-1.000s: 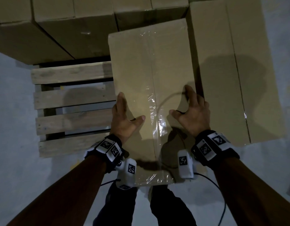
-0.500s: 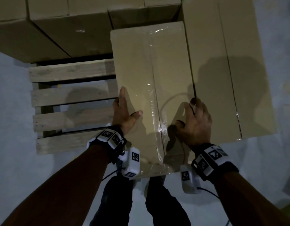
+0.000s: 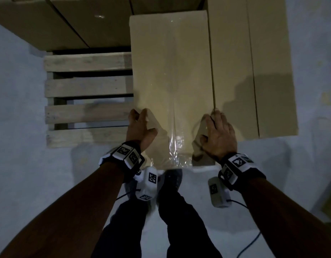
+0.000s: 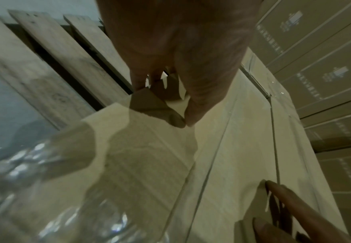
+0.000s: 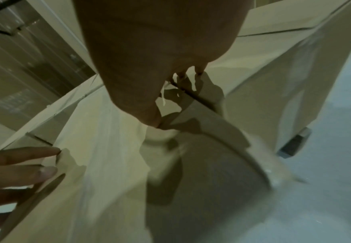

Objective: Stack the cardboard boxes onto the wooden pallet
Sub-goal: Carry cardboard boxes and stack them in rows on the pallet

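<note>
Resting on the wooden pallet [image 3: 88,84], the taped cardboard box [image 3: 170,75] lies lengthwise away from the person, its near end overhanging the pallet's front edge above the grey floor [image 3: 19,164]. Clear tape [image 3: 174,144] runs along its top seam and wrinkles at the near end.

Left hand [image 3: 140,128]: at the box's left top edge, thumb lying on the top face, fingers bent over the edge and down the side. Left wrist view shows the thumb tip [image 4: 191,118] touching the cardboard. Grip: fingers curled round the box's left edge.

Right hand [image 3: 219,136]: lies on the top face at the right edge, fingers reaching forward to the seam where this box meets the neighbouring box [image 3: 254,71]. From the right wrist view the fingertips [image 5: 188,72] sit at that seam; whether they go into the gap, cannot tell. Grip: broad and fairly flat, pressing on the box, not closed round it.

Neighbouring box on the right stands touching the taped box, tops at about the same height. More boxes [image 3: 71,21] stand in a row along the pallet's far side. Left part of the pallet shows bare slats. Printed box stacks [image 4: 326,74] appear in the left wrist view, beyond. Both wrists carry bands with black-and-white markers. The person's dark trouser legs [image 3: 179,220] stand on the floor before the box.
</note>
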Available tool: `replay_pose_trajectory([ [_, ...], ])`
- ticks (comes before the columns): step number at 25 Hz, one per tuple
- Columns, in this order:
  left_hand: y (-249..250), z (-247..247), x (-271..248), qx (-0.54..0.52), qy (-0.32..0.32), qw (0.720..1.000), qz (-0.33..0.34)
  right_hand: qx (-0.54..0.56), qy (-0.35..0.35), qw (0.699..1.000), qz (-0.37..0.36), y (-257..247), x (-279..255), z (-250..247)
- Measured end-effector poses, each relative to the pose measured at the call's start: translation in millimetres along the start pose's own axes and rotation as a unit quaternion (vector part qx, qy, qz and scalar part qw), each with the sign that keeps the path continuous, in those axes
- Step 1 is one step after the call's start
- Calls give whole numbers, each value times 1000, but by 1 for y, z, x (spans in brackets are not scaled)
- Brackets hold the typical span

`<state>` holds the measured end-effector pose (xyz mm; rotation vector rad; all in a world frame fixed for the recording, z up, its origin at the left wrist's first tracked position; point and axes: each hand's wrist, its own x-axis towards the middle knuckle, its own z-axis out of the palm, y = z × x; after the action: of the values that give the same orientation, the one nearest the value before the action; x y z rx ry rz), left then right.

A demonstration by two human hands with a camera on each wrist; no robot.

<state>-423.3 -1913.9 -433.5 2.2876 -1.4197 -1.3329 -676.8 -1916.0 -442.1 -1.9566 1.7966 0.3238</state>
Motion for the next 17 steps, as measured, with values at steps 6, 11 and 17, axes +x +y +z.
replay_pose_trajectory([
  [6, -24, 20, -48, 56, -23, 998, 8, 12, -2, 1000, -1, 15, -50, 24],
  [11, -52, 42, -81, 164, -36, 981, 99, -52, -36, 998, -27, 24, -74, 35],
  [17, -59, 65, -77, 250, -26, 961, 119, -58, 25, 998, -14, 19, -73, 52],
])
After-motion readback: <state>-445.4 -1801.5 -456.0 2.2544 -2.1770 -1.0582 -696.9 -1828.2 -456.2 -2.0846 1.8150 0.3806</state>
